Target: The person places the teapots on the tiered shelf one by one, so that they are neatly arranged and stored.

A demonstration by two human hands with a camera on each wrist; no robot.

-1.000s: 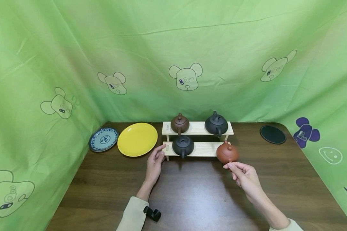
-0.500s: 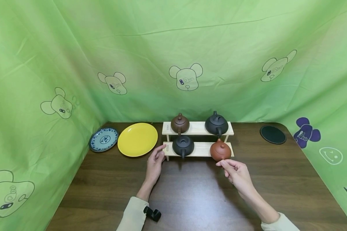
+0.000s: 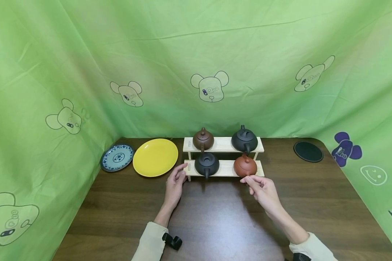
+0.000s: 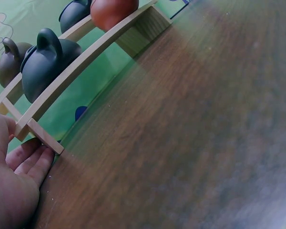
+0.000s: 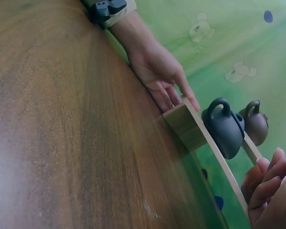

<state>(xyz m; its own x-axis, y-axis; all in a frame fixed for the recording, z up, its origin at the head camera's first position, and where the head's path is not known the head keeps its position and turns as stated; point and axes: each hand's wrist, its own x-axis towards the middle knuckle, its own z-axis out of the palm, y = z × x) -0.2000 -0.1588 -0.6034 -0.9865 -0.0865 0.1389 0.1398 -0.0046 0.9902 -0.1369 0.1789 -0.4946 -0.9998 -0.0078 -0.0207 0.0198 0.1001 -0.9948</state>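
My right hand [image 3: 264,192] pinches the handle of a reddish-brown teapot [image 3: 245,166] at the right end of the lower shelf; in the right wrist view the fingers [image 5: 271,186] hide most of it. My left hand [image 3: 174,186] holds the left end of the two-tier wooden stand [image 3: 227,168], thumb at the board and the other fingers [image 4: 33,164] by the leg. On the lower shelf's left sits a black teapot [image 3: 207,165], handle toward me. Above, a dark brown teapot [image 3: 203,139] and a larger black teapot [image 3: 244,139] stand on the upper shelf.
Left of the stand lie a yellow plate [image 3: 155,157] and a blue patterned plate [image 3: 117,157]. A black round mat [image 3: 308,151] lies at the right back. Green printed cloth [image 3: 170,72] hangs around the dark wooden table [image 3: 212,224].
My right hand has moved left and slightly back with the reddish-brown teapot, bringing it from the lower shelf's right edge to over that shelf. My left hand has stayed at the stand.
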